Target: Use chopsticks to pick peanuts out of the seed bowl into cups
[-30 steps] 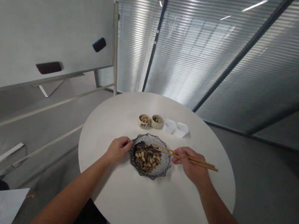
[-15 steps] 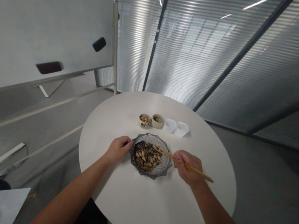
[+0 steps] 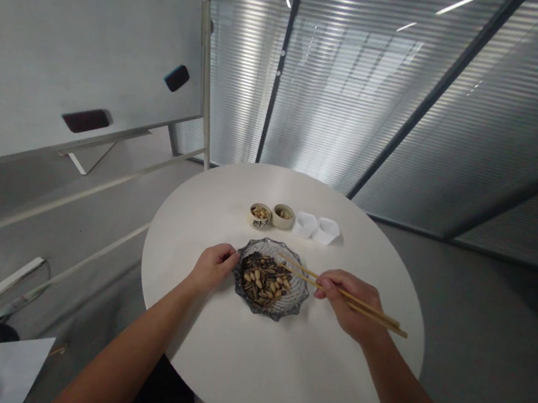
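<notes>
The left hand rests near the left edge of the round white table, curled over, with its fingers bunched at the rim of a scalloped glass dish. Whether they touch that rim, or hold anything inside the curl, I cannot tell. The right hand sits to the right of the dish and grasps a pair of wooden chopsticks between its thumb and fingers. The sticks slant left across the dish's right rim, with their tips above the upper part of the dish and their other ends reaching out past the hand.

The dish lies near the table's middle, between the two hands, and holds a heap of striped sunflower seeds and pale nuts (a mixed, rather untidy pile). Toward the far edge of the table stands a row of four small vessels: a lettered white cup of nuts, a beige cup with food in it, and two white square dishes, set just beside each other. A whiteboard stands beyond the table's left edge.
</notes>
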`<state>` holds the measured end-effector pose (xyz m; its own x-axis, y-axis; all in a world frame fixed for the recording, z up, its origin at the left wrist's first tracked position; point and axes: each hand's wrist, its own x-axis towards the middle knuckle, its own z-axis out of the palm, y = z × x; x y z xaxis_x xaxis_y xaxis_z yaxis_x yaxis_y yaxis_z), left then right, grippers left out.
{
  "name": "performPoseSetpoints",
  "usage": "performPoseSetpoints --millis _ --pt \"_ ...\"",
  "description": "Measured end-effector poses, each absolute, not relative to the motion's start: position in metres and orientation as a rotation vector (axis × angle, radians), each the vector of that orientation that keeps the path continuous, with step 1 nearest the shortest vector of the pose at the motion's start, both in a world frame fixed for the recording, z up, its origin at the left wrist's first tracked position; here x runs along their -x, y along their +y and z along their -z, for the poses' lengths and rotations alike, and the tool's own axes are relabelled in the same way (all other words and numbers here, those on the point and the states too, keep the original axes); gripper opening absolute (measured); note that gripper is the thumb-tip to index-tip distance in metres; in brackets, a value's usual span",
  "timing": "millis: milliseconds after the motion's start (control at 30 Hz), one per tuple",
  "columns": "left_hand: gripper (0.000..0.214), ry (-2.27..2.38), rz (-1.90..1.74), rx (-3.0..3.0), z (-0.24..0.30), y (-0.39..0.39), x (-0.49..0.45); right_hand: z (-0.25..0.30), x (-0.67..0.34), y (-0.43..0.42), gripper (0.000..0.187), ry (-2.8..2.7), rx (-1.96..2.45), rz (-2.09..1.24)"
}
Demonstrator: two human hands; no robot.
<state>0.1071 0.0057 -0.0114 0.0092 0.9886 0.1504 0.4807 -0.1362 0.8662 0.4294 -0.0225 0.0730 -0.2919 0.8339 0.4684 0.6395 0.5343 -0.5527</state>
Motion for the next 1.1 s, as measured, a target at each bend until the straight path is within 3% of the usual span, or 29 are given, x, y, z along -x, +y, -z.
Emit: performPoseSetpoints --millis 233,867,1100 --pt "0.035 1.522 -1.045 -1.703 0.006 0.003 -0.107 -0.064 -0.434 -0.024 0.028 -1.919 1.337 -0.472" --pt "0.034 1.514 -1.044 -1.694 0.008 0.005 -0.107 -0.066 -0.415 -0.014 0.018 -2.258 0.991 -0.181" --pt "0.034 1.509 -1.043 -1.696 0.01 0.005 -0.106 -0.074 -0.403 -0.004 0.026 -2.353 0.929 -0.133"
